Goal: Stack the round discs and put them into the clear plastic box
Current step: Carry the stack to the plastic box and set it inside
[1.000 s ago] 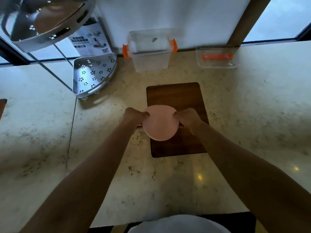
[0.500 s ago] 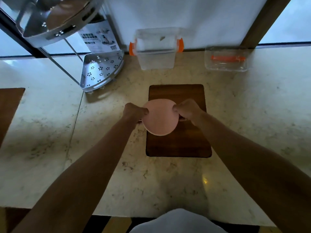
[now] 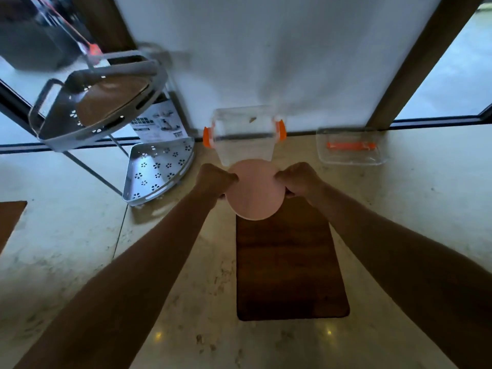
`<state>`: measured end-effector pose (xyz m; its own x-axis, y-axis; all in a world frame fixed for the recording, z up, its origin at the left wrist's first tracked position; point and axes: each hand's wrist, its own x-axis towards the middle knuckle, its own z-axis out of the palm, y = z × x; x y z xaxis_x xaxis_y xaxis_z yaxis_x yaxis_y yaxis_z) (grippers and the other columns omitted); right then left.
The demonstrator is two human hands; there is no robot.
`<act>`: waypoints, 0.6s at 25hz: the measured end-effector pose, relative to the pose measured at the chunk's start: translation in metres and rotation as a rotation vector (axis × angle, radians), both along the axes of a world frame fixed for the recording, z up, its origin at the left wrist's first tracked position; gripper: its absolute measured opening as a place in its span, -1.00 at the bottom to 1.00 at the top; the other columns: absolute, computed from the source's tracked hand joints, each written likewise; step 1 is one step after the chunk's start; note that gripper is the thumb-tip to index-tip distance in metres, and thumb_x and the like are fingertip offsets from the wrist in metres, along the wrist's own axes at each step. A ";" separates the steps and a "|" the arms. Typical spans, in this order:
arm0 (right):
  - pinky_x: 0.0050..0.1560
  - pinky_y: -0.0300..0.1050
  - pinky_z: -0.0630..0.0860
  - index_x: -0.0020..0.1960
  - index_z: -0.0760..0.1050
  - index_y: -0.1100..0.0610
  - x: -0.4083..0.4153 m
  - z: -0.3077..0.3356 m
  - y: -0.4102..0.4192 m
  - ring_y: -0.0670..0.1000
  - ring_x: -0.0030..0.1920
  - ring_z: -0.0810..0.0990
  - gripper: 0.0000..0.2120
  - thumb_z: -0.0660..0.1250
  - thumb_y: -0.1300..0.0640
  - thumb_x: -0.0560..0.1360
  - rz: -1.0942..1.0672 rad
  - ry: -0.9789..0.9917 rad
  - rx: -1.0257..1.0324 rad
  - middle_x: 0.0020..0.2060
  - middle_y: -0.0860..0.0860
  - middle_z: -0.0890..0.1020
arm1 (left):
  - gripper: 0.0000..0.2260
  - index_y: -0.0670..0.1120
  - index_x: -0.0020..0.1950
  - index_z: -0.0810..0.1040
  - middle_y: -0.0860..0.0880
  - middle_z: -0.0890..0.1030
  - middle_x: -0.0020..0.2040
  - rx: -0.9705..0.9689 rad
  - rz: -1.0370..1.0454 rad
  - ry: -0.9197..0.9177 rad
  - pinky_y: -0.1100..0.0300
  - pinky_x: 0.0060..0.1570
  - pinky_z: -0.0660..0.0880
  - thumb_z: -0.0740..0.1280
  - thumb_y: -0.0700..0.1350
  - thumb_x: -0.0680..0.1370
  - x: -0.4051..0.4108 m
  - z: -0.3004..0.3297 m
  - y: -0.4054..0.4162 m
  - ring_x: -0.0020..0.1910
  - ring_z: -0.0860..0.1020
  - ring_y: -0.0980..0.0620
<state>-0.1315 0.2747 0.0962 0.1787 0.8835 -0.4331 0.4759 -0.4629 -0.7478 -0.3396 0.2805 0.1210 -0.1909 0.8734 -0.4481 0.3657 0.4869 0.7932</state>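
Both hands, left hand [image 3: 214,179] and right hand [image 3: 299,179], pinch opposite edges of the pink disc stack [image 3: 254,191], held just short of the clear plastic box [image 3: 243,137]. Uneven pressure could fan the discs, or the stack could catch the box rim. A second ago it hung over the wooden board [image 3: 290,265]; now it is carried forward beyond the board's far edge.

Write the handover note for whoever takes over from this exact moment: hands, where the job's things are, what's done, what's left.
Left hand: gripping the left edge of the pink disc stack.
Right hand: gripping its right edge.
The stack is held level in the air between both hands, over the far end of the wooden board, just short of the clear plastic box. How many discs it holds cannot be told.
The box with orange latches stands open against the wall; its clear lid lies to the right on the counter.
Done: discs stacked and lifted.
Left: carry the stack forward, lower it into the box, let go.
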 end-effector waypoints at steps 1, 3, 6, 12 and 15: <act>-0.38 -0.16 0.61 -0.25 0.61 0.22 0.000 0.008 0.017 0.02 -0.36 0.68 -0.81 0.38 0.10 0.43 0.020 -0.031 0.022 -0.35 0.10 0.67 | -0.80 -0.29 -0.04 0.58 -0.26 0.64 0.00 0.026 -0.012 -0.004 -0.17 -0.07 0.65 0.49 -0.23 0.42 -0.001 0.006 0.016 -0.07 0.64 -0.20; -0.24 -0.07 0.67 -0.27 0.62 0.21 0.001 0.024 0.052 0.03 -0.37 0.69 -0.82 0.35 0.12 0.41 0.059 -0.084 0.073 -0.37 0.11 0.68 | -0.86 -0.25 -0.07 0.59 -0.22 0.65 -0.06 0.079 -0.016 -0.003 -0.03 -0.19 0.65 0.47 -0.26 0.42 -0.003 0.017 0.049 -0.11 0.64 -0.15; -0.17 0.04 0.68 -0.26 0.64 0.22 0.004 0.041 0.101 0.11 -0.31 0.70 -0.85 0.34 0.16 0.37 0.068 -0.064 0.176 -0.35 0.15 0.69 | -0.93 -0.22 -0.16 0.59 -0.15 0.63 -0.21 0.150 -0.017 0.012 0.20 -0.48 0.53 0.45 -0.26 0.42 -0.004 0.030 0.101 -0.23 0.63 -0.11; -0.18 -0.09 0.58 -0.17 0.64 0.04 0.004 0.042 0.183 0.06 -0.27 0.67 -0.95 0.41 0.09 0.40 0.091 -0.033 0.349 -0.36 -0.05 0.66 | -0.86 -0.23 -0.05 0.64 -0.20 0.66 -0.11 0.194 0.039 -0.060 0.03 -0.28 0.64 0.46 -0.28 0.40 -0.015 0.031 0.186 -0.15 0.64 -0.15; -0.17 -0.17 0.51 -0.06 0.61 0.00 0.004 0.027 0.214 -0.05 -0.20 0.63 -0.91 0.41 0.07 0.44 0.126 -0.039 0.422 -0.24 -0.11 0.65 | -0.85 -0.19 -0.06 0.67 -0.20 0.68 -0.09 0.286 0.041 -0.019 -0.12 -0.06 0.65 0.47 -0.29 0.39 -0.023 0.017 0.216 -0.11 0.66 -0.18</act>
